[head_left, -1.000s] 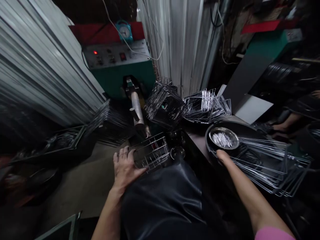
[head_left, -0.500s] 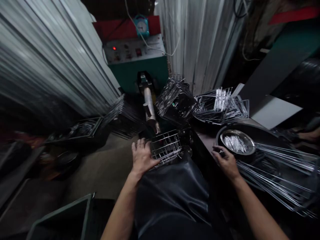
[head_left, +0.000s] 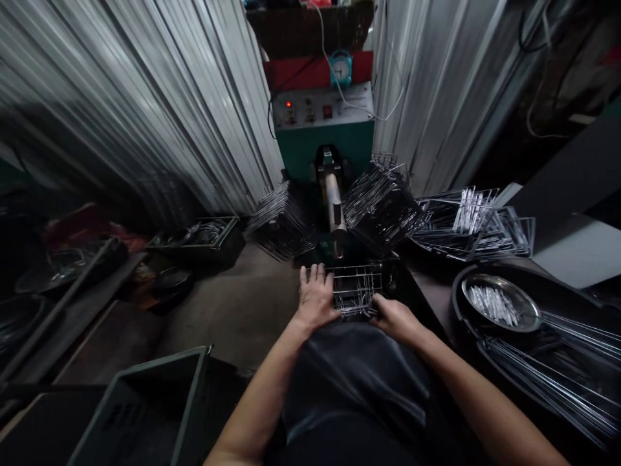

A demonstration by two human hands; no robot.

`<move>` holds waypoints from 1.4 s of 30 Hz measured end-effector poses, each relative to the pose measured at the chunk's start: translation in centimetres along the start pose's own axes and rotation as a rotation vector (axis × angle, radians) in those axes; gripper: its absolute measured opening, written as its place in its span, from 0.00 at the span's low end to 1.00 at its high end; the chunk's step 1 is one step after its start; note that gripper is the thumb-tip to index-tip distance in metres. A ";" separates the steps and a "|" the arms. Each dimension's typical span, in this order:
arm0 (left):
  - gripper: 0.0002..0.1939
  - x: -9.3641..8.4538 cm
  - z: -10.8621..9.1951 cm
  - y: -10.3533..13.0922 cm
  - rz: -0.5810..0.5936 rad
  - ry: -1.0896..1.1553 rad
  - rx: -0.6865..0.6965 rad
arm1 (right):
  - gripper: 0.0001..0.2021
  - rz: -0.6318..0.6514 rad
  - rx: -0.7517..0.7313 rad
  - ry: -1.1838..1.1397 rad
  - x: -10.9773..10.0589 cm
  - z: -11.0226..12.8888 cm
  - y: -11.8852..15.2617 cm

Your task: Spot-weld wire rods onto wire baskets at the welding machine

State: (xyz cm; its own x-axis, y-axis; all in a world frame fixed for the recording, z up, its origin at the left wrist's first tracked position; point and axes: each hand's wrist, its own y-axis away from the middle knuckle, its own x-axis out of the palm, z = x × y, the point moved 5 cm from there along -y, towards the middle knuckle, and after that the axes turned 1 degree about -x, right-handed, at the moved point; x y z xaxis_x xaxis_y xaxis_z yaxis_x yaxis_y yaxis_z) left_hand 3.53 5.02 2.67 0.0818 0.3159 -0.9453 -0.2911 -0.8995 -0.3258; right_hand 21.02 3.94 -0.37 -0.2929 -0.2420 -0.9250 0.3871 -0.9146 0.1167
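Right hand moved inward, grip unclear; left hand clasps basket before green machine.

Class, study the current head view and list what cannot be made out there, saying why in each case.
All in the head view:
- Left end of the wire basket: hidden by the left hand.
- Anything in the right hand's grip: dark, blurred, behind its own fingers.
- Exact time on the blue clock: too small.
- Panel lettering: too small.
- Far ends of the long wires: cut off by the right edge.
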 end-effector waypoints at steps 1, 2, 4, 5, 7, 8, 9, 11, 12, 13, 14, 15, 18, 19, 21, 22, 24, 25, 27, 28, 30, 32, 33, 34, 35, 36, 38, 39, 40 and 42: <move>0.40 0.0 -0.3 0.1 -0.006 0.007 0.015 | 0.11 0.018 0.017 0.053 -0.4 1.0 -1.1; 0.40 0.1 -0.5 0.1 -0.009 0.015 0.024 | 0.10 0.014 0.033 0.086 -0.6 1.8 -2.0; 0.40 0.1 -0.5 0.3 -0.005 0.033 0.029 | 0.10 -0.042 0.060 0.114 -0.3 2.8 -3.3; 0.39 0.1 -0.4 0.3 -0.001 0.044 0.024 | 0.10 -0.075 0.066 0.113 0.1 3.1 -3.6; 0.39 0.2 0.1 0.4 0.007 0.071 0.006 | 0.10 -0.124 0.045 0.093 0.8 3.6 -3.8; 0.39 0.2 0.4 0.4 0.012 0.086 -0.001 | 0.10 -0.126 0.014 0.079 1.1 3.7 -3.8; 0.40 0.3 0.6 0.4 0.017 0.103 -0.006 | 0.10 -0.114 -0.030 0.065 1.4 3.9 -3.7; 0.41 0.4 1.1 0.3 0.029 0.137 -0.009 | 0.10 -0.056 -0.127 0.049 1.5 4.1 -3.7; 0.41 0.6 1.3 0.2 0.034 0.152 -0.008 | 0.10 -0.018 -0.166 0.053 1.4 4.2 -3.7; 0.42 0.7 1.5 0.1 0.037 0.164 -0.007 | 0.10 0.020 -0.200 0.062 1.3 4.3 -3.8; 0.42 0.9 1.6 0.0 0.041 0.173 -0.009 | 0.10 0.055 -0.233 0.074 1.2 4.4 -3.8; 0.42 1.0 1.8 -0.1 0.044 0.179 -0.011 | 0.10 0.084 -0.264 0.087 1.0 4.6 -3.9; 0.43 1.4 2.4 -0.6 0.047 0.186 -0.029 | 0.16 0.139 -0.298 0.157 0.8 5.2 -4.1; 0.43 1.6 2.6 -0.7 0.047 0.190 -0.037 | 0.17 0.141 -0.281 0.196 0.8 5.3 -4.3; 0.44 1.8 3.1 -1.1 0.050 0.204 -0.045 | 0.17 0.131 -0.237 0.268 0.7 5.5 -4.6; 0.44 1.8 3.2 -1.2 0.054 0.213 -0.045 | 0.16 0.124 -0.227 0.289 0.7 5.6 -4.8; 0.43 2.0 3.5 -1.5 0.062 0.229 -0.037 | 0.15 0.111 -0.232 0.306 0.5 5.9 -5.1; 0.43 2.1 3.6 -1.6 0.063 0.236 -0.033 | 0.15 0.108 -0.239 0.310 0.5 6.0 -5.2; 0.43 2.1 3.8 -1.8 0.062 0.247 -0.027 | 0.14 0.102 -0.241 0.325 0.3 6.0 -5.3; 0.43 2.1 3.9 -1.9 0.061 0.251 -0.028 | 0.14 0.100 -0.241 0.331 0.2 6.1 -5.4; 0.43 2.2 4.1 -2.1 0.063 0.259 -0.027 | 0.13 0.102 -0.243 0.337 0.1 6.1 -5.4; 0.43 2.2 4.3 -2.3 0.067 0.269 -0.023 | 0.13 0.103 -0.251 0.335 0.0 6.1 -5.4; 0.43 2.3 4.3 -2.4 0.070 0.273 -0.020 | 0.12 0.100 -0.255 0.335 0.0 6.1 -5.5; 0.43 2.3 4.3 -2.5 0.074 0.275 -0.017 | 0.12 0.096 -0.254 0.338 -0.1 6.1 -5.6; 0.43 2.4 4.3 -2.7 0.079 0.274 -0.014 | 0.12 0.089 -0.250 0.341 -0.1 6.0 -5.7; 0.43 2.5 4.3 -2.8 0.085 0.272 -0.013 | 0.12 0.082 -0.244 0.343 -0.1 5.9 -5.8; 0.43 2.7 4.3 -3.0 0.091 0.269 -0.014 | 0.11 0.071 -0.233 0.343 0.0 5.6 -6.0; 0.43 2.8 4.3 -3.1 0.090 0.270 -0.015 | 0.11 0.066 -0.232 0.341 0.0 5.5 -6.1; 0.43 2.9 4.4 -3.2 0.085 0.271 -0.017 | 0.11 0.061 -0.236 0.338 0.0 5.4 -6.2; 0.43 2.8 4.5 -3.4 0.079 0.275 -0.020 | 0.11 0.049 -0.252 0.336 0.0 5.3 -6.5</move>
State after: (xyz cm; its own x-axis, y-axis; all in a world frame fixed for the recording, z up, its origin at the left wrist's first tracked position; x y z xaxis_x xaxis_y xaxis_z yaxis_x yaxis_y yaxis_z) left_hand 0.47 10.30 1.16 0.3159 0.1535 -0.9363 -0.2886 -0.9245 -0.2490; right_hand 13.89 8.15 0.74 0.0164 -0.1264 -0.9918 0.6071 -0.7869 0.1104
